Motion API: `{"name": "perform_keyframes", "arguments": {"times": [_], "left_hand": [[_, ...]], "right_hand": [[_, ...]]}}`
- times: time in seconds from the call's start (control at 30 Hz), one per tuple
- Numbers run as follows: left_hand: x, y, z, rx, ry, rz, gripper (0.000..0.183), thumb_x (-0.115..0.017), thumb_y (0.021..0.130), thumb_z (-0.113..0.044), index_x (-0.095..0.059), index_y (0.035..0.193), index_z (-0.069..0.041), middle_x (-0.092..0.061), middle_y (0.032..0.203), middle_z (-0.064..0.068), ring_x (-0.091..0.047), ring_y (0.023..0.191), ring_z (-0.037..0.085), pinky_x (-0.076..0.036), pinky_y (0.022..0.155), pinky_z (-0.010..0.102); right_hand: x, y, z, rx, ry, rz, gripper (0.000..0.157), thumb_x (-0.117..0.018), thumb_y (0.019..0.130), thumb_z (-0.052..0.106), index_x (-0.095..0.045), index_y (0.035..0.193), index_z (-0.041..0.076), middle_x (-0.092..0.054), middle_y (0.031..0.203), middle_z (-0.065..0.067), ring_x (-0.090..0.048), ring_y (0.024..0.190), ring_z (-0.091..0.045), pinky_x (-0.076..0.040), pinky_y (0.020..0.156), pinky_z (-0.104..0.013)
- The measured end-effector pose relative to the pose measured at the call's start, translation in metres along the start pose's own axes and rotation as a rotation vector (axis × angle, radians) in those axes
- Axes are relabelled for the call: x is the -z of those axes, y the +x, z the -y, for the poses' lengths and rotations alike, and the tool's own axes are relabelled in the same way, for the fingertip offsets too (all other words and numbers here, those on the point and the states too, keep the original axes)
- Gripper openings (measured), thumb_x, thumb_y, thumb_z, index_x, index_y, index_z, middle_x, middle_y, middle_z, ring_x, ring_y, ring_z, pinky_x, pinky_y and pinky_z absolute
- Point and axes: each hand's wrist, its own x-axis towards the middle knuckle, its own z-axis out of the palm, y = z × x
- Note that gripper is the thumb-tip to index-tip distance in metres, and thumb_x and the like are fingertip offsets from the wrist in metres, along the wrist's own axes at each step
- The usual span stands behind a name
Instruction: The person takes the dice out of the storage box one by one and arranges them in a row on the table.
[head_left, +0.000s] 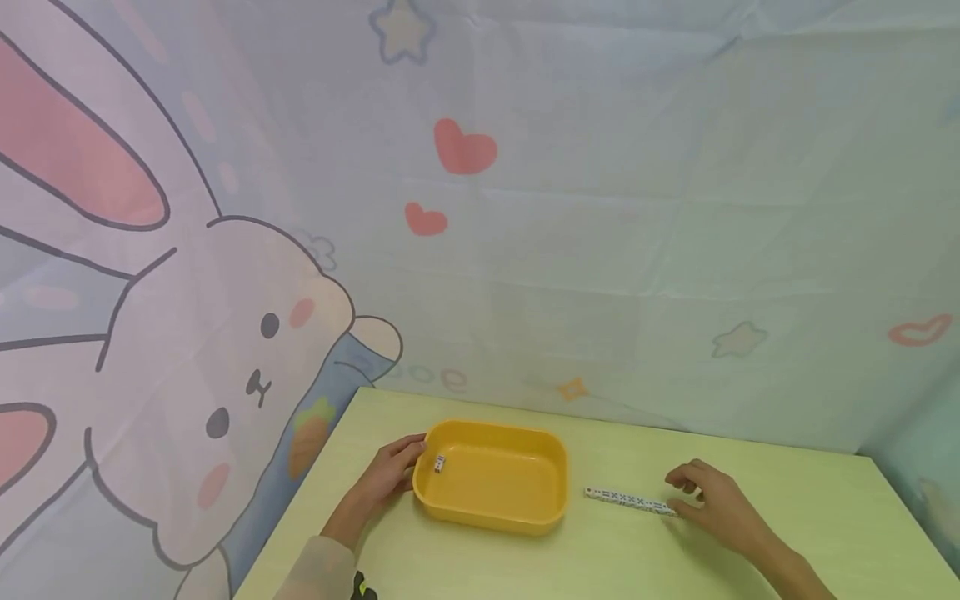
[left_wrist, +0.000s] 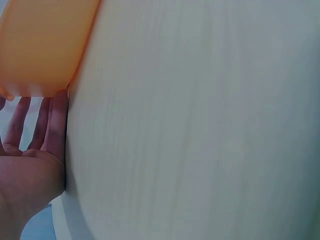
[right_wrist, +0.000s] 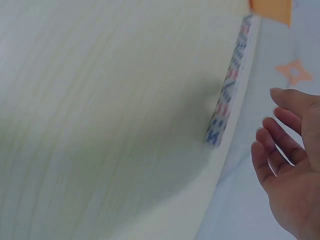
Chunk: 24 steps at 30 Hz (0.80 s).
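A yellow tray (head_left: 487,521) stands on the table, with one small white die (head_left: 439,464) inside near its left end. My left hand (head_left: 386,473) rests against the tray's left end; the left wrist view shows its fingers (left_wrist: 42,125) reaching straight to the wall of the tray (left_wrist: 45,50). To the right of the tray, several white dice with dark and red pips form a straight row (head_left: 630,500). Just off the right end of this dice row (right_wrist: 230,82), my right hand (head_left: 712,504) hovers with thumb and loosely bent fingers apart, nothing between them.
The pale yellow-green table (head_left: 585,567) backs onto a cloth (head_left: 600,250) printed with a rabbit, hearts and stars. A small black and green object (head_left: 363,587) shows beside the left sleeve (head_left: 318,571) at the bottom edge.
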Motion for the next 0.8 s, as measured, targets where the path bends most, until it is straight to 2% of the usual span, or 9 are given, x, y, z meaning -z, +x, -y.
{"name": "perform_keyframes", "arguments": {"times": [0.1,0.2,0.3,0.47,0.63,0.8], "left_hand": [[0.004,-0.002,0.0,-0.001,0.01,0.013,0.058,-0.062,0.108,-0.036,-0.053,0.153,0.0,-0.059,0.147,0.023,-0.065,0.124,0.031,-0.062,0.088,0.038],[0.007,-0.004,0.001,-0.005,0.009,0.028,0.058,-0.062,0.108,-0.036,-0.053,0.153,0.0,-0.059,0.147,0.023,-0.065,0.124,0.031,-0.062,0.088,0.037],[0.009,-0.004,0.001,-0.011,0.009,0.041,0.059,-0.062,0.108,-0.037,-0.053,0.153,0.0,-0.059,0.146,0.024,-0.066,0.123,0.032,-0.063,0.087,0.037],[0.008,-0.001,0.0,-0.002,0.028,0.013,0.059,-0.064,0.107,-0.039,-0.055,0.152,-0.001,-0.062,0.143,0.022,-0.068,0.118,0.028,-0.063,0.083,0.034],[0.011,-0.002,0.001,0.007,0.027,-0.002,0.058,-0.063,0.108,-0.037,-0.055,0.151,-0.001,-0.063,0.142,0.022,-0.068,0.117,0.027,-0.063,0.082,0.034],[0.012,-0.006,0.003,0.009,0.026,0.003,0.058,-0.063,0.108,-0.037,-0.054,0.152,0.0,-0.062,0.144,0.023,-0.068,0.118,0.027,-0.063,0.081,0.033]], "right_hand": [[-0.016,0.007,0.024,0.028,0.047,-0.048,0.023,-0.085,0.09,0.01,-0.074,0.11,0.012,-0.065,0.101,0.007,-0.063,0.088,-0.014,-0.056,0.071,-0.027],[-0.032,0.016,0.05,0.044,0.109,-0.053,0.023,-0.084,0.092,0.01,-0.073,0.111,0.014,-0.065,0.102,0.01,-0.065,0.09,-0.017,-0.057,0.073,-0.028],[-0.05,0.028,0.075,0.065,0.155,-0.052,0.023,-0.084,0.092,0.011,-0.073,0.112,0.013,-0.068,0.103,0.005,-0.065,0.091,-0.017,-0.058,0.075,-0.029],[-0.076,0.057,0.107,0.14,0.207,-0.045,0.018,-0.082,0.094,0.011,-0.074,0.11,0.01,-0.07,0.103,-0.003,-0.064,0.09,-0.014,-0.059,0.076,-0.029],[-0.102,0.081,0.135,0.227,0.242,-0.024,0.017,-0.081,0.094,0.008,-0.073,0.109,0.006,-0.07,0.1,-0.008,-0.066,0.088,-0.021,-0.06,0.075,-0.031],[-0.126,0.094,0.154,0.247,0.261,0.021,0.019,-0.079,0.095,0.008,-0.072,0.11,-0.001,-0.07,0.1,-0.011,-0.066,0.089,-0.026,-0.06,0.076,-0.035]]}}
